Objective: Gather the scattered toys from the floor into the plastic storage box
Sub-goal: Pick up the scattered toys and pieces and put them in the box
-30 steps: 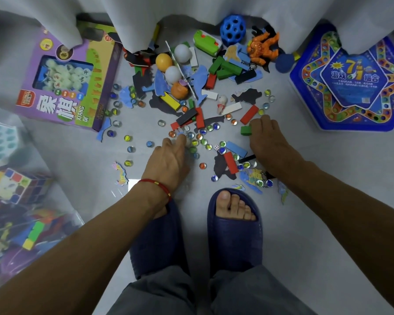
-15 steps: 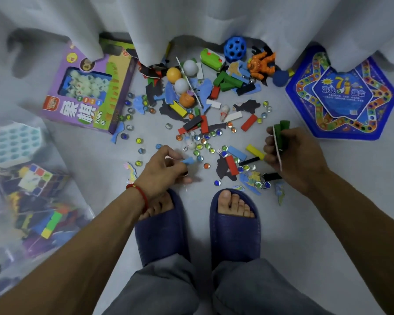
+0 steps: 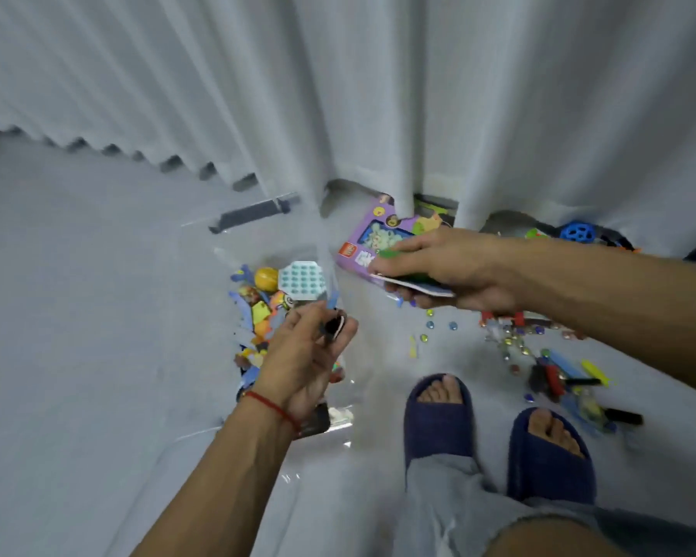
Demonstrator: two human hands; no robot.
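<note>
Left hand (image 3: pixel 304 357) – palm up above the storage box (image 3: pixel 258 243) – pinched a dark piece (image 3: pixel 332 325); right hand (image 3: pixel 447 271), extended leftward, gripped flat green pieces (image 3: pixel 394 254).

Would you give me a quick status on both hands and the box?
Left hand pinching small dark piece over storage box. Right hand gripping green and flat pieces, short of box. Marbles remain on floor.

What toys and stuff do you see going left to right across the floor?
Clear storage box → left hand → purple game box → right hand → scattered marbles → blue holed ball.
</note>
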